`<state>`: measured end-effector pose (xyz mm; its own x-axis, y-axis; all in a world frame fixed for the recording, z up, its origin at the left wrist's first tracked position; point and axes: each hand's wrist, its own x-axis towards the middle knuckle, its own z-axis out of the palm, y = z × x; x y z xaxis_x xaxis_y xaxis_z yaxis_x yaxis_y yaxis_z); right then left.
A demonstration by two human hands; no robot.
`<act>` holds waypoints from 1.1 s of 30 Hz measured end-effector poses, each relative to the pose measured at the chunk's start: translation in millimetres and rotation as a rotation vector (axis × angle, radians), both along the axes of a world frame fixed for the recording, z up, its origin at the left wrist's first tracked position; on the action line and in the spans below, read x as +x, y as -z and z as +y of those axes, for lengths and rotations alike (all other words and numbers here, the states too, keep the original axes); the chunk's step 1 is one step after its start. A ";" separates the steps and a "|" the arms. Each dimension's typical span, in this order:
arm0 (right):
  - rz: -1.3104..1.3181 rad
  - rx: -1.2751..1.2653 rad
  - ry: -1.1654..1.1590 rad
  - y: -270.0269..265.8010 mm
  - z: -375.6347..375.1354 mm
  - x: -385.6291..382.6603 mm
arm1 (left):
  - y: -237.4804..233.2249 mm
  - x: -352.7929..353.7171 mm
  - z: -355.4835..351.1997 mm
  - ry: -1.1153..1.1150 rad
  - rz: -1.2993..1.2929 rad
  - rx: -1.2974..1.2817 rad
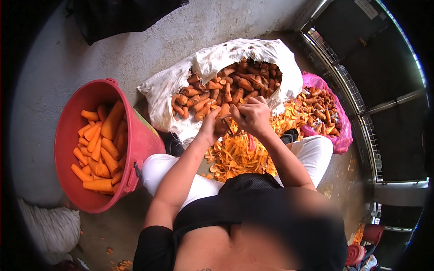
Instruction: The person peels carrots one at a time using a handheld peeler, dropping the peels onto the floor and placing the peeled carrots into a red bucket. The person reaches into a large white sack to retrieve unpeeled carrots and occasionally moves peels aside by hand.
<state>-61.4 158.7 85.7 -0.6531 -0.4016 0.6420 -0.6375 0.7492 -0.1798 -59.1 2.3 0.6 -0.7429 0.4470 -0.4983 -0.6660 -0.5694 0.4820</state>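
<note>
My left hand (213,128) is closed around a carrot (222,113), whose end shows above the fingers. Close beside it, my right hand (251,115) is closed on a peeler (227,124), held against the carrot. Beyond both hands lies an open white sack (289,67) full of unpeeled carrots (244,84). Orange peelings (239,158) are heaped on the floor below the hands, between my legs.
A red bucket (156,142) holding peeled carrots (110,160) stands at the left. A pink sack (346,131) with carrot pieces is at the right. A pale sack (49,226) lies lower left, and a wall (149,54) rises behind.
</note>
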 end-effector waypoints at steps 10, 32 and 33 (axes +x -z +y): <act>0.022 0.016 -0.097 4.0 -4.3 -6.3 | -2.1 4.3 8.4 -0.026 -0.023 -0.097; -0.125 0.304 0.603 68.4 122.2 -83.7 | -27.8 23.1 4.6 0.255 0.195 0.118; -0.091 0.278 0.665 70.0 128.9 -83.8 | -30.5 22.9 5.1 0.256 0.179 0.136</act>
